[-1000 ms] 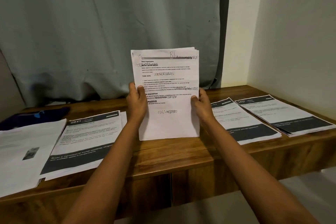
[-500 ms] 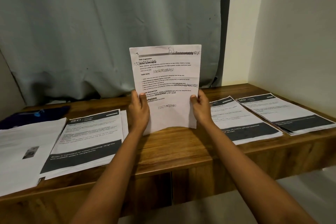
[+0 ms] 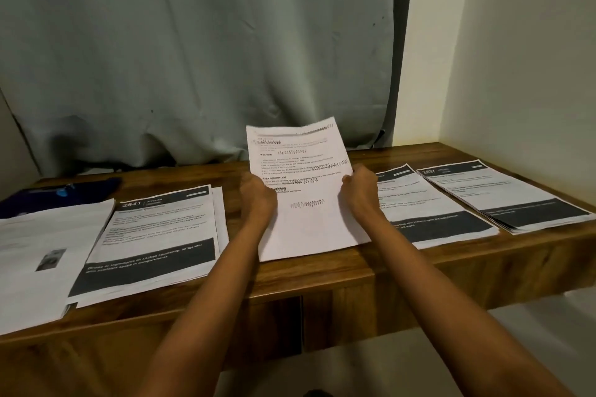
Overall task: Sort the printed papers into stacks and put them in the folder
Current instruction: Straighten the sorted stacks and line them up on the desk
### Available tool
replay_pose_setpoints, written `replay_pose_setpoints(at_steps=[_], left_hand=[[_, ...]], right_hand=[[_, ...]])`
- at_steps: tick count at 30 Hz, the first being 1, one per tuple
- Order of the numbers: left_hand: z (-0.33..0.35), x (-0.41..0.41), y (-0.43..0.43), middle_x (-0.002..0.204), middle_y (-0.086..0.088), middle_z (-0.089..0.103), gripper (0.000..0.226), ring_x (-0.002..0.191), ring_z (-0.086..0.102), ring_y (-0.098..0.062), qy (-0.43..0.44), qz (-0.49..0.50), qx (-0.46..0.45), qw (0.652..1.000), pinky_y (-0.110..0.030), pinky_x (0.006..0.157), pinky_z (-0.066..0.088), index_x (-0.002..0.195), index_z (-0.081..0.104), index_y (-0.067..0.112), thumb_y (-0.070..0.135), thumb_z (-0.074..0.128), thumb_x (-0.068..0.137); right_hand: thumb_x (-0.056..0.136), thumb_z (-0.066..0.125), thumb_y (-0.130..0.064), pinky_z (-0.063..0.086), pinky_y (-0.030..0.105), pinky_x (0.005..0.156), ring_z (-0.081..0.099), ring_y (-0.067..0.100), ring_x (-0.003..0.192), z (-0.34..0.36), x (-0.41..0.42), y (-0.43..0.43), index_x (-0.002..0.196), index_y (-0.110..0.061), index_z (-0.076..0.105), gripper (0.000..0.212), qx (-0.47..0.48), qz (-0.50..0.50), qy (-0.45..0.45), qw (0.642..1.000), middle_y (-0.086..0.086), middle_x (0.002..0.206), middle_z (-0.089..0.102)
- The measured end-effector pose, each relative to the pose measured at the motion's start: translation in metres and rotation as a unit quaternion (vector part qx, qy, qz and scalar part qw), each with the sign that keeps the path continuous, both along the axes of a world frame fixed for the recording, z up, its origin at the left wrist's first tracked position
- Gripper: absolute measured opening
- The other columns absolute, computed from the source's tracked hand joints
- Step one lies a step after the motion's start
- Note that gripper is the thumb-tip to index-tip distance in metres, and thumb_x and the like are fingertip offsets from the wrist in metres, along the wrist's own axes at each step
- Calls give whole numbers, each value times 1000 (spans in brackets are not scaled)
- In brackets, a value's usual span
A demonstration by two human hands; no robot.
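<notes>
Held papers: white printed sheaf with black pen scribbles (image 3: 303, 203), centre of frame, tilted back, lower edge down at the brown wooden desk (image 3: 322, 277).
Grip: left hand (image 3: 258, 200) and right hand (image 3: 359, 193) each clamp one side edge.
Flat stacks, four: plain white stack (image 3: 38, 255) lower left; dark-banded 2641 stack (image 3: 154, 235) beside it; middle-right banded stack (image 3: 435, 213); far-right banded stack (image 3: 503, 196).
Folder, one: dark blue folder (image 3: 58, 196), left edge.

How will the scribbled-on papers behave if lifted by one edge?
Likely floppy: the scribbled-on papers are gripped at both sides by the left hand and right hand. Probably light: the stack looks thin. May fan apart, as no clip or staple shows.
</notes>
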State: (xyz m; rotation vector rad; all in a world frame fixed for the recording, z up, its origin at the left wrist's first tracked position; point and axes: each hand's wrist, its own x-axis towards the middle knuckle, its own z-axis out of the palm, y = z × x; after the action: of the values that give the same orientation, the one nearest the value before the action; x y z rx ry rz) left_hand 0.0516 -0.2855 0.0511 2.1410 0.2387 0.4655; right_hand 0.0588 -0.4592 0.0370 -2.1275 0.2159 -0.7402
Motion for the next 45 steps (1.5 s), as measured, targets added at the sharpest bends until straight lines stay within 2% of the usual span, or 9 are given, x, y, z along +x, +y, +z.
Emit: replay_pose_setpoints(at_steps=[9, 13, 21, 25, 30, 36, 39, 42, 45], left_hand=[[-46, 4, -8, 146, -22, 30, 56, 128, 42, -37, 147, -30, 75, 986, -38, 101, 44, 143, 31, -4, 4, 54, 93], [-46, 2, -11, 149, -23, 24, 68, 134, 33, -36, 163, -33, 77, 983, -40, 106, 39, 146, 18, -7, 7, 57, 92], [-34, -4, -5, 149, -22, 30, 66, 131, 40, -38, 161, -59, 52, 984, -42, 103, 44, 147, 20, -4, 8, 55, 92], [-27, -11, 16, 135, -15, 52, 40, 120, 52, -33, 118, -67, 59, 989, -36, 93, 50, 133, 46, 2, 14, 52, 95], [-10, -27, 69, 133, -21, 49, 40, 123, 47, -36, 61, 37, 146, 987, -40, 99, 42, 132, 45, -1, 10, 53, 94], [-14, -34, 155, 143, -22, 41, 52, 134, 35, -40, 184, 109, 204, 955, -48, 113, 27, 139, 38, 5, 25, 55, 94], [-25, -44, 178, 153, -24, 25, 65, 142, 20, -42, 240, 107, 229, 937, -52, 117, 14, 147, 26, 7, 37, 52, 96], [-35, -53, 185, 156, -25, 14, 73, 144, 10, -43, 280, 101, 248, 922, -56, 117, 6, 151, 16, 8, 48, 45, 97], [-43, -58, 182, 156, -24, 13, 72, 144, 10, -44, 301, 87, 251, 916, -56, 115, 6, 150, 18, 9, 52, 41, 96]], right_hand=[[91, 49, 4, 48, 36, 88, 56, 34, 109, -27, -2, 6, 117, 5, 56, 27, -150, -41, 160, 975, 22, 120, 55], [93, 48, 2, 43, 35, 93, 48, 34, 115, -33, -5, 7, 123, 4, 53, 30, -197, -61, 161, 965, 22, 124, 52], [90, 53, -2, 37, 42, 98, 41, 36, 121, -19, -12, 16, 129, 0, 49, 39, -210, -68, 127, 967, 20, 133, 45], [88, 59, -4, 41, 37, 97, 44, 33, 120, -2, -15, 35, 124, -3, 54, 36, -185, 3, 54, 981, 17, 131, 48], [90, 61, -8, 43, 26, 94, 53, 23, 119, 10, -24, 86, 126, -8, 56, 36, -67, 162, 72, 982, 9, 131, 55], [91, 60, -17, 44, 28, 69, 60, 24, 94, 5, -25, 148, 102, -4, 61, 17, -51, 235, 188, 952, 11, 95, 59], [91, 59, -17, 45, 27, 70, 59, 24, 97, 3, -26, 172, 120, -5, 53, 31, -54, 240, 235, 940, 11, 110, 57], [93, 56, -14, 46, 21, 63, 56, 20, 86, 3, -24, 190, 105, -8, 54, 14, -23, 253, 265, 930, 9, 105, 58], [91, 55, -7, 55, 31, 83, 60, 25, 94, 5, -20, 205, 110, -2, 58, 19, 33, 258, 282, 923, 13, 113, 61]])
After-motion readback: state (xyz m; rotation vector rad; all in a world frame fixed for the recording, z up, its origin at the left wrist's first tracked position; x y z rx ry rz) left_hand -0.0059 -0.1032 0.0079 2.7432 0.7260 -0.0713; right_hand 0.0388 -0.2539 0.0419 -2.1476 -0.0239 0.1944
